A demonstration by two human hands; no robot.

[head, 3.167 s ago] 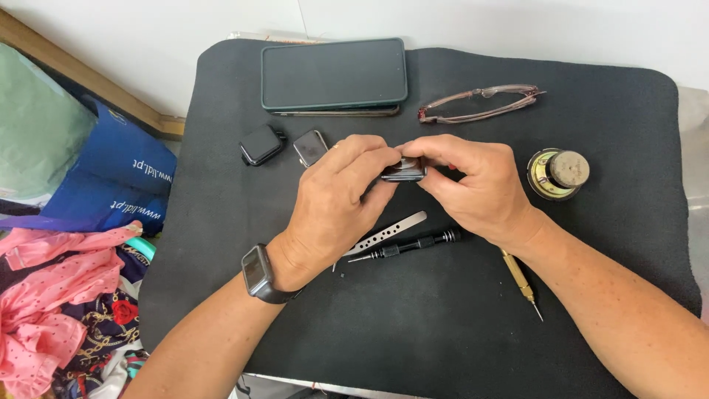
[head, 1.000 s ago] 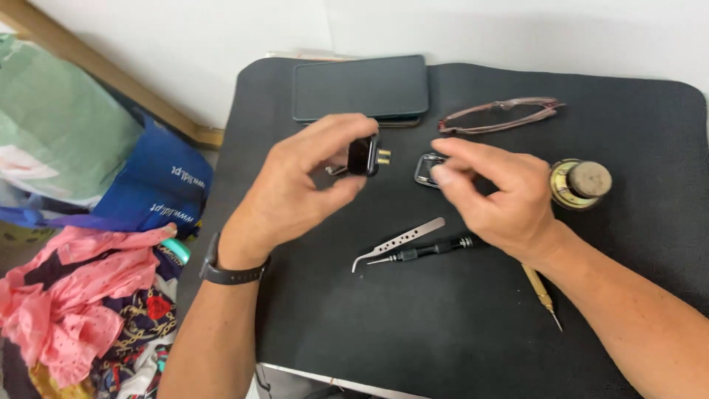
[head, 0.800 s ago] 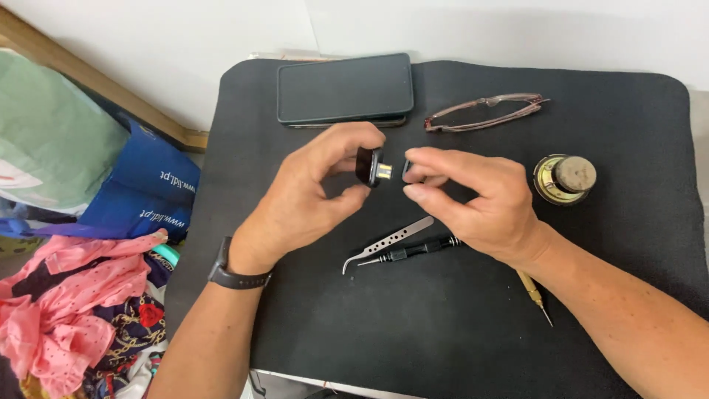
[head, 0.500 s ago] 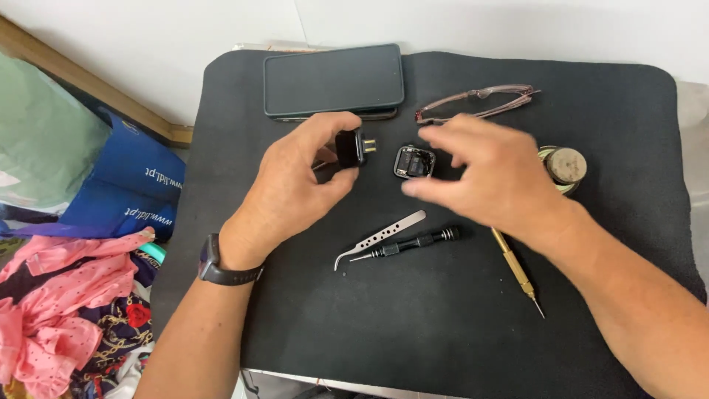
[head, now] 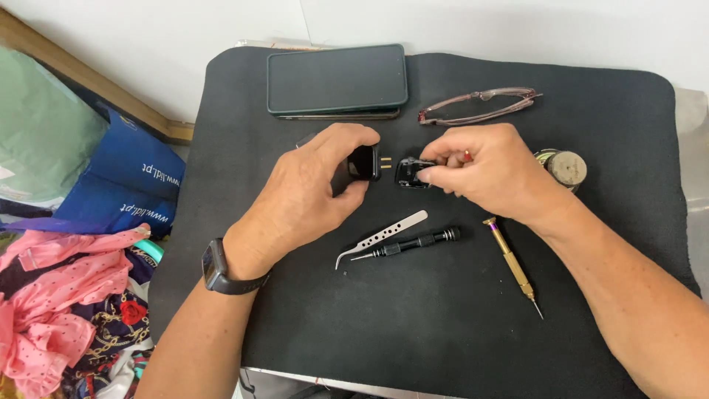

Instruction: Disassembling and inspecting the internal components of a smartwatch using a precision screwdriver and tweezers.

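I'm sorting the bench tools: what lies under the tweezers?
The tweezers rest on the black mat, beside the black screwdriver. Nothing else shows beneath them; the mat hides the tabletop.

1. The scene is bright and evenly lit by soft, diffuse light; no lamp or window is in view.
2. Shadows are faint: a thin, soft one lies under the left hand (head: 310,196) and right hand (head: 491,174) on the black mat (head: 413,325).
3. The mat is matte and shows no glare; the phone (head: 337,80) at 12 o'clock carries only a dull sheen.
4. The white wall (head: 185,44) at 11 o'clock is near overexposed.
5. Focus is sharp throughout, with no motion blur.
6. The mat's edges bow slightly, a mild wide-angle distortion.
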